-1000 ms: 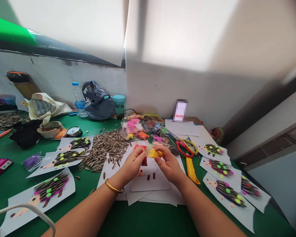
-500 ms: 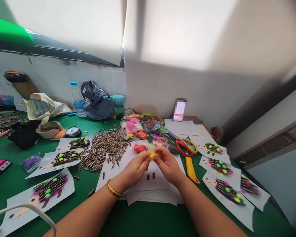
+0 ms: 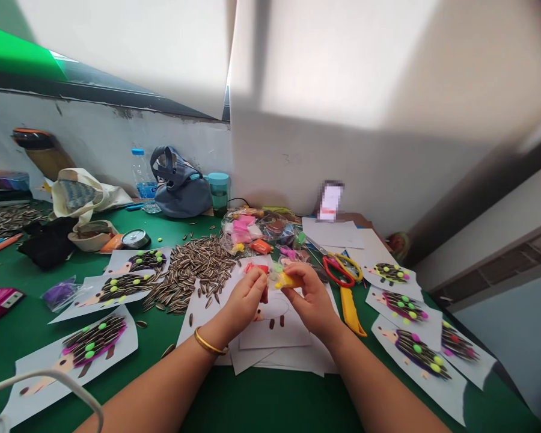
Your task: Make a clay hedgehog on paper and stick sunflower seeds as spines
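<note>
In my right hand [image 3: 307, 294] is a small yellow packet [image 3: 289, 280], pinched between thumb and fingers. My left hand [image 3: 247, 296] is closed just left of it, fingertips pressed together; whatever they hold is too small to make out. Both hands hover over a white sheet [image 3: 275, 338] with an outline drawing and two brown feet. A red packet [image 3: 256, 268] lies just behind my left hand. Left of the sheets spreads a pile of striped sunflower seeds [image 3: 198, 267].
Finished-looking hedgehog pictures lie at left [image 3: 94, 343] and right [image 3: 421, 355]. Scissors [image 3: 342, 269] and a yellow cutter [image 3: 352, 313] are right of my hands. Clay packets [image 3: 246, 231], a blue bag [image 3: 180, 189] and a phone [image 3: 330, 201] stand or lie behind.
My hands have moved slightly apart, the left one leftward. More of the yellow packet and of the drawing beneath now shows. The view has shifted slightly.
</note>
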Tool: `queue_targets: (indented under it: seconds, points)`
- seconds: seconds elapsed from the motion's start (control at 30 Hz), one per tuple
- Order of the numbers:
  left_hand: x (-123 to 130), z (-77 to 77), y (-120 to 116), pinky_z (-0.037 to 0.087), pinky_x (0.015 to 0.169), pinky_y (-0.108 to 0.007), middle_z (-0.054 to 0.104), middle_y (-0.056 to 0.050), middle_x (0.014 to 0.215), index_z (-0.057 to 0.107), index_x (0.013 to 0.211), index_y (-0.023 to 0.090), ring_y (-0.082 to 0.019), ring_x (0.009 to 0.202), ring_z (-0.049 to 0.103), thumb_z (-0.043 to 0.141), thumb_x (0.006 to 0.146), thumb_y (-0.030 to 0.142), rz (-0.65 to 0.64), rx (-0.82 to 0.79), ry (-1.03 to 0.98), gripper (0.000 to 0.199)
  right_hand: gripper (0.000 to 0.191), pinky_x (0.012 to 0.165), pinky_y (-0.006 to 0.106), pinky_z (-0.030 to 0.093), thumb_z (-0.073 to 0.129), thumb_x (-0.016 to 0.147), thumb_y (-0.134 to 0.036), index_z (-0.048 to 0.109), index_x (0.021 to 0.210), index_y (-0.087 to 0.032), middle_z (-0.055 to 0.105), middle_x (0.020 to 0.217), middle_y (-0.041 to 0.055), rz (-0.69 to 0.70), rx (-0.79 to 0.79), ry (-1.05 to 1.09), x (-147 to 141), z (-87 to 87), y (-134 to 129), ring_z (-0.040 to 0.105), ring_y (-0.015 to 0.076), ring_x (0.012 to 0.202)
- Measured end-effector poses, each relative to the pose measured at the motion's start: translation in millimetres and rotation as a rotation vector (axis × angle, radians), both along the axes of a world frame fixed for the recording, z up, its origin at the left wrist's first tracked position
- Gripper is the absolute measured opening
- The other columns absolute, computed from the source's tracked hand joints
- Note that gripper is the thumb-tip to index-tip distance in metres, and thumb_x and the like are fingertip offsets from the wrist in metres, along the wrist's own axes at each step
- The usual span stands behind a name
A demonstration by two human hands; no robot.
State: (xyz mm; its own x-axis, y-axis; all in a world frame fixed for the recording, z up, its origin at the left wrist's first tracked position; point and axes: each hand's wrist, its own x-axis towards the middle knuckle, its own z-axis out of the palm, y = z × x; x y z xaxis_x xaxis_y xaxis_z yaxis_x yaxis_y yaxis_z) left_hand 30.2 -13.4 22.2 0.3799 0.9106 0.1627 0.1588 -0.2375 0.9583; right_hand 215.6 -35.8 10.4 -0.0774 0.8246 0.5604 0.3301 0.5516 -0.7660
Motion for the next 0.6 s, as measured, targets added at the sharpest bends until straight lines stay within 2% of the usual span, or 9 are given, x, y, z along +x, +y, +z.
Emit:
queue_targets:
  seconds: [0.1, 0.27, 0.37, 0.47, 0.6]
  points:
    - [2, -2.3, -3, 0.043, 0.061, -0.028, 0.052, 0.001, 0.07, 0.048, 0.077, 0.021, -0.015, 0.066, 0.051, 0.038, 0.097, 0.046, -0.015, -0.039, 0.008, 0.033, 0.02, 0.103, 0.044, 0.045, 0.063, 0.09, -0.027, 0.054, 0.108, -0.028, 0.058, 0.114, 0.0064, -0.002, 0.03, -0.046, -3, 0.3, 0, 0.054, 0.0236, 0.116]
    - [3, -0.2, -8, 0.041, 0.052, -0.024, 0.052, 0.0, 0.076, 0.051, 0.083, 0.021, -0.015, 0.068, 0.051, 0.044, 0.095, 0.046, -0.095, -0.063, 0.013, 0.028, 0.018, 0.094, 0.039, 0.049, 0.061, 0.091, -0.027, 0.055, 0.107, -0.027, 0.059, 0.11, 0.0052, 0.073, -0.01, -0.09, -5, -2.2, -1, 0.058, 0.0213, 0.105]
    - [2, 3.0, -6, 0.04, 0.049, -0.023, 0.051, 0.001, 0.074, 0.049, 0.081, 0.021, -0.014, 0.065, 0.051, 0.041, 0.095, 0.047, -0.041, -0.117, -0.01, 0.03, 0.024, 0.097, 0.04, 0.048, 0.061, 0.092, -0.031, 0.055, 0.115, -0.027, 0.059, 0.116, 0.0067, 0.035, -0.047, -0.067, -2, -1.3, 0, 0.057, 0.0224, 0.11]
    - [1, 2.9, -3, 0.043, 0.054, -0.024, 0.05, 0.001, 0.072, 0.048, 0.077, 0.021, -0.014, 0.067, 0.051, 0.041, 0.096, 0.044, 0.043, -0.082, -0.025, 0.031, 0.037, 0.103, 0.043, 0.046, 0.061, 0.092, -0.033, 0.053, 0.128, -0.028, 0.057, 0.127, 0.0087, 0.001, -0.094, -0.081, 2, 1.2, 0, 0.055, 0.0242, 0.118]
    - [2, 1.4, -1, 0.047, 0.066, -0.028, 0.054, 0.001, 0.073, 0.048, 0.079, 0.02, -0.014, 0.071, 0.056, 0.042, 0.096, 0.04, 0.022, -0.086, -0.098, 0.027, 0.038, 0.108, 0.046, 0.041, 0.064, 0.089, -0.04, 0.058, 0.124, -0.027, 0.056, 0.131, 0.0093, 0.043, -0.114, -0.174, 5, 0.7, 1, 0.049, 0.0281, 0.128]
